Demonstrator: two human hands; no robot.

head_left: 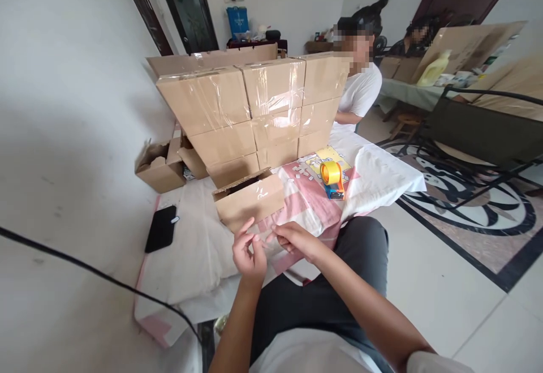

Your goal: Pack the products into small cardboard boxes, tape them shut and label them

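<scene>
My left hand (pixel 249 254) is raised in front of a small open carton (pixel 250 200), palm partly turned up. Its fingers are bent but apart, and I see nothing held in them. Close beside it, my right hand (pixel 297 240) has curled fingers, with the fingertips pinched near the left hand's thumb. Whatever is between those fingertips, if anything, is too small to make out. The carton lies on the cloth-covered table (pixel 199 237) with its open side facing up and away. A tape dispenser with a yellow roll (pixel 331 175) stands to the right of it.
Taped cartons (pixel 275 87) form a stacked wall behind the small carton. Left of them are open boxes (pixel 159 163), and a black phone (pixel 161 228) lies near the wall. A person in a white shirt (pixel 365 87) sits beyond. A black cable (pixel 102 277) crosses the lower left.
</scene>
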